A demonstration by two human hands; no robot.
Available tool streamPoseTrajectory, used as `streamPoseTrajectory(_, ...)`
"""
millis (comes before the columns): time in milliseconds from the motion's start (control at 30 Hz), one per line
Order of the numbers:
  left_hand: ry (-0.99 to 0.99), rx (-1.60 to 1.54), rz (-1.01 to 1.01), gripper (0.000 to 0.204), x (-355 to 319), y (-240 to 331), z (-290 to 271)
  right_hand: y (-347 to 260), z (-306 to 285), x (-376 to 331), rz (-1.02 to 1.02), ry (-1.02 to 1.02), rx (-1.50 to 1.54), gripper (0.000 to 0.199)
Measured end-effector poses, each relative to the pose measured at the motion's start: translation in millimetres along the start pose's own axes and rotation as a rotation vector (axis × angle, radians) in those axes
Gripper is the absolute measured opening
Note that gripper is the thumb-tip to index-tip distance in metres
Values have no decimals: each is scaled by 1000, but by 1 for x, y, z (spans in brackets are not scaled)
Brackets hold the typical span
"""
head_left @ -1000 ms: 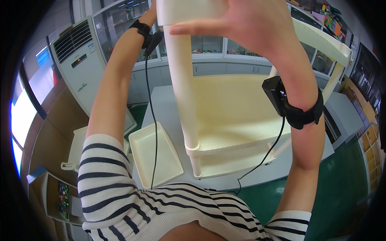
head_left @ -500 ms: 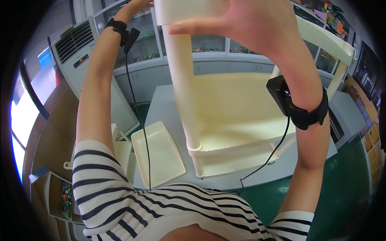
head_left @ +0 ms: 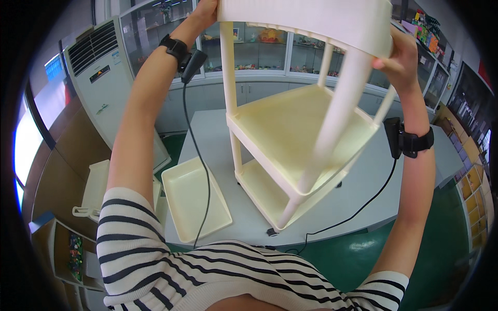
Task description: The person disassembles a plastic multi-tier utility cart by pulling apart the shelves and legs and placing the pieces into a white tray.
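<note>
Upper right, fingers of the right hand [head_left: 402, 58] grasp the cream trolley [head_left: 282, 122] by its top tier [head_left: 311, 18]; at the top edge the left hand [head_left: 207, 11] touches it, finger grip unclear. Upright mid-frame, the trolley stands over the grey surface [head_left: 371, 166], a cream tray [head_left: 189, 197] lower left.

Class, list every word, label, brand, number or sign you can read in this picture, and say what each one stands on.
Readable text: none.
Pale blue-and-white sticker on the tall air conditioner: too small to read.
Dark display panel on its front: too small and blurred.
Greenish mark lower down: cannot tell whether it is lettering.
Cream shelf cart and shallow tray: no lettering visible.
</note>
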State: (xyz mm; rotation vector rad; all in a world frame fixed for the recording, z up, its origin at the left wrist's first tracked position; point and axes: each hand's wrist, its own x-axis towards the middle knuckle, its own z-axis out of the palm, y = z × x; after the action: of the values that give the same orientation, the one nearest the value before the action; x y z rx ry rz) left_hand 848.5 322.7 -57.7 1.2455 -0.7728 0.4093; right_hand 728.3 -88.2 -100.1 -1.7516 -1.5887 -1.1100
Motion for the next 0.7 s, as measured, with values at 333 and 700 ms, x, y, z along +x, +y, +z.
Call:
streamPoseTrajectory(333, 232, 761, 315, 40, -28, 26, 44, 50, -47, -86, 365, 99, -561, 41)
streamPoseTrajectory(700, 129, 1045, 342, 55, -65, 20, 218, -45, -50, 65, -306, 43, -760, 29)
